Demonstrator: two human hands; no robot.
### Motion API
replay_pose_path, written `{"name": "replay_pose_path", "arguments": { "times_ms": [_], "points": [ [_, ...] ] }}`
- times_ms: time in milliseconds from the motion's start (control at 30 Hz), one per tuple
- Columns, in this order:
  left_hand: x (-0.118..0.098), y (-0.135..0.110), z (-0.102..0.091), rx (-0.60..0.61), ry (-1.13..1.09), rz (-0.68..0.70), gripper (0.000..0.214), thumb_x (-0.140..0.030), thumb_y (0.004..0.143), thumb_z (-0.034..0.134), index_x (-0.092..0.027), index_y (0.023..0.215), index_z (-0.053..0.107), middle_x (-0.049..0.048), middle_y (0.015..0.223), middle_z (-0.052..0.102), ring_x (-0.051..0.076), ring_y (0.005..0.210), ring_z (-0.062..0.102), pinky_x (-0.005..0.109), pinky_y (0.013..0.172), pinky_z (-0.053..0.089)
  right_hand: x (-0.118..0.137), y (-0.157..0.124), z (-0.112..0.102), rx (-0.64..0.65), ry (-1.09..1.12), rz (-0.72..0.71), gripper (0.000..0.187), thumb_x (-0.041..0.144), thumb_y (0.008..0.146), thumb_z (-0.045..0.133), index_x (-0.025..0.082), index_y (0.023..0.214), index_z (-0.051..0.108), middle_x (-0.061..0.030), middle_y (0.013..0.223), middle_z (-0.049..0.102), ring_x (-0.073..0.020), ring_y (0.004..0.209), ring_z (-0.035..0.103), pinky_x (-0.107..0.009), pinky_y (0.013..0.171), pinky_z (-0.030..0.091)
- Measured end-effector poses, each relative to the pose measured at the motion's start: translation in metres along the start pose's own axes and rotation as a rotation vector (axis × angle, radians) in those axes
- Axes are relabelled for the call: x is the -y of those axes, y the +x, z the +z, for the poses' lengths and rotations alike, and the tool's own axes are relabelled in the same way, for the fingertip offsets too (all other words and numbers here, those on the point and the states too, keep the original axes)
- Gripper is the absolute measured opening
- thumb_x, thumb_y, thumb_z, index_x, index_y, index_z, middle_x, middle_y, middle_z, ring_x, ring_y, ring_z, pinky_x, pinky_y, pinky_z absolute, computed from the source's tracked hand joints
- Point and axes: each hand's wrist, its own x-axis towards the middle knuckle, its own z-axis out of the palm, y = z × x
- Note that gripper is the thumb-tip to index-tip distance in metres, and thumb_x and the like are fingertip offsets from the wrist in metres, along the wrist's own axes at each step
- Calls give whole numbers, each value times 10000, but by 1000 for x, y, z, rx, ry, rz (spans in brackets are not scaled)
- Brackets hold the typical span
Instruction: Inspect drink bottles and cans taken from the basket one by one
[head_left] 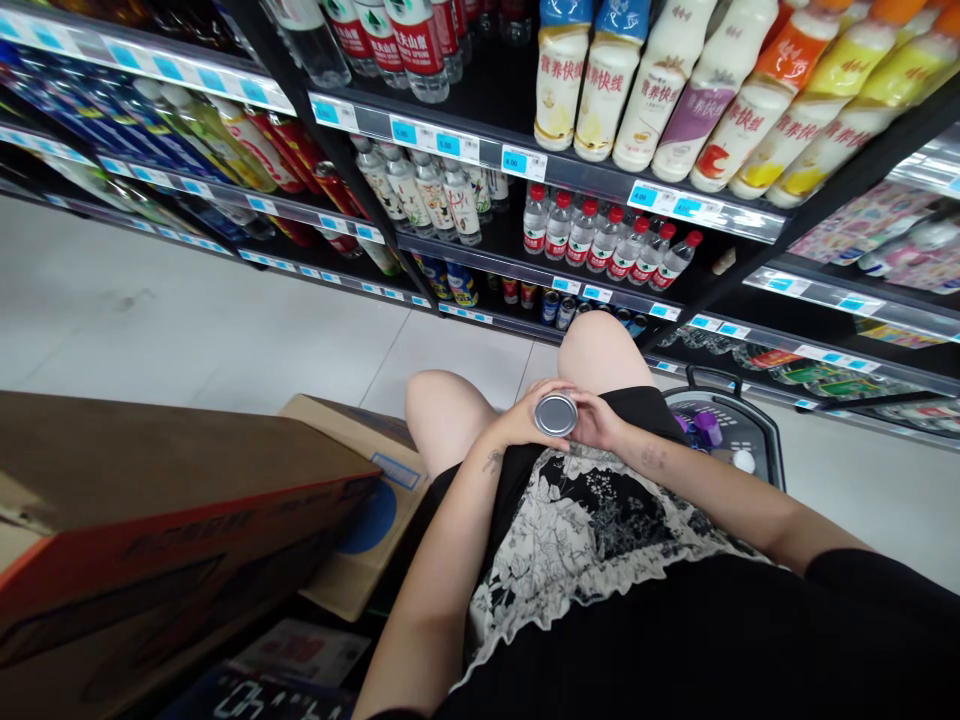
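Held in front of my lap is a metal can (pixel 556 414), its round grey end with a silver rim facing up toward me. My left hand (pixel 523 416) is wrapped round the can from the left, thumb along its near side. From the right, my right hand (pixel 595 420) is closed against the can's other side, fingers curled. The can's side and label are hidden by my hands.
Drink shelves (pixel 480 265) stand ahead, with red-capped water bottles (pixel 591 240) and milk drink bottles (pixel 652 90). A black basket (pixel 761 440) holding a purple item (pixel 707 428) sits at my right. Large cardboard boxes (pixel 187 470) stand close on my left.
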Motion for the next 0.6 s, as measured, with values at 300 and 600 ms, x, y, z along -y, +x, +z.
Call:
{"name": "replay_pose_path", "arguments": {
  "times_ms": [300, 600],
  "points": [
    [13, 3, 5, -106, 336, -138, 976, -335, 606, 888, -267, 1455, 411, 176, 1506, 318, 393, 1415, 323, 595, 1142, 338, 1, 1, 0, 54, -17, -67, 417, 273, 692, 667, 235, 1091, 549, -16, 909, 686, -238, 850, 650, -379, 752, 536],
    [-2, 11, 16, -44, 631, 44, 626, -201, 858, 612, -298, 1448, 426, 111, 1419, 496, 297, 1281, 489, 484, 1056, 424, 5, -4, 0, 17, -12, -146, 443, 167, 605, 639, 219, 1035, 542, -30, 845, 670, -276, 863, 657, -448, 798, 557]
  ]
}}
